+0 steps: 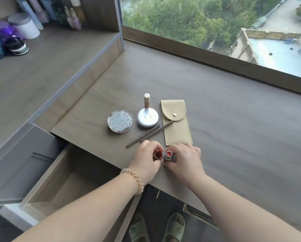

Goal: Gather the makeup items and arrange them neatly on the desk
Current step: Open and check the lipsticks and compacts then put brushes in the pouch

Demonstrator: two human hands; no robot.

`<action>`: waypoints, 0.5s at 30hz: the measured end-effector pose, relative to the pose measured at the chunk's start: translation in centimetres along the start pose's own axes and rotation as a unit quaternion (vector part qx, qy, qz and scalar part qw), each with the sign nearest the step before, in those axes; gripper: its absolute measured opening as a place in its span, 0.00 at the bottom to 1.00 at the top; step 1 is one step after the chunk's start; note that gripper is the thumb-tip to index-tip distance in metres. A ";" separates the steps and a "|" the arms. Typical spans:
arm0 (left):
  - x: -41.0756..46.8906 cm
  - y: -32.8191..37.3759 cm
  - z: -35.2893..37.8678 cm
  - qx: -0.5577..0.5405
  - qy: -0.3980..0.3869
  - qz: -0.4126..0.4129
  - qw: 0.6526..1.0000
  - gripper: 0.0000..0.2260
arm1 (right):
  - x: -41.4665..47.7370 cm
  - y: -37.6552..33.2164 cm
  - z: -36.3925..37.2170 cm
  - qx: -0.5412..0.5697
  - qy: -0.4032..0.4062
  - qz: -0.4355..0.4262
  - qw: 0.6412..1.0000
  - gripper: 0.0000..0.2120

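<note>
Near the desk's (224, 128) front edge my left hand (146, 159) pinches a red lipstick cap (158, 154), open end up. Right beside it my right hand (184, 159) grips the silver lipstick tube (168, 155), its red stick showing. Cap and tube are almost touching. Behind my hands lie two thin brown pencils (146, 135), side by side, one tip resting on a beige snap pouch (176, 122). A clear round compact (120, 123) and a white round compact (147, 118) sit left of the pouch. A tall slim tube with a cream cap (146, 103) stands behind the white compact.
An open wooden drawer (67, 182) juts out under the desk at lower left. A raised shelf (41, 70) at left carries jars and bottles (25, 27). A window sill (216, 60) borders the desk's far side. My slippered feet (156, 227) show below the desk edge.
</note>
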State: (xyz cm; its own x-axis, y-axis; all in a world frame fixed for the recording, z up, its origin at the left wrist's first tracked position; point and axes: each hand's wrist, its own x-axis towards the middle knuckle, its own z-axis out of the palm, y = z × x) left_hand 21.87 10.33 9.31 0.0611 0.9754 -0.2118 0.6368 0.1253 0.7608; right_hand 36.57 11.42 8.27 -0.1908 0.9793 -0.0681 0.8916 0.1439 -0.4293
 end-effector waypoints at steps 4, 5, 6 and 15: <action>0.4 0.2 0.1 0.002 -0.002 0.005 1.000 0.11 | -0.5 0.5 -0.3 0.028 0.001 -0.013 1.000 0.19; 0.4 0.2 -0.1 0.001 -0.006 0.003 1.000 0.12 | -0.7 0.6 -0.6 0.044 0.003 -0.020 0.999 0.23; 0.4 0.1 -0.2 -0.001 -0.009 0.002 1.000 0.13 | -0.9 0.8 -1.0 0.067 0.008 -0.029 0.997 0.25; 0.4 -0.4 -2.0 0.043 -0.057 -0.003 0.997 0.23 | 4.2 -1.1 -5.6 0.193 0.145 -0.023 0.970 0.10</action>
State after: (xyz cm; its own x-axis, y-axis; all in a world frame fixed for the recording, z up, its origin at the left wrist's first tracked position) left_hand 20.12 11.02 10.16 0.1403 0.9473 -0.2881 0.7011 0.1104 0.7045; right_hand 37.03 16.14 13.47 -0.0544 0.9800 0.1916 0.6543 0.1799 -0.7345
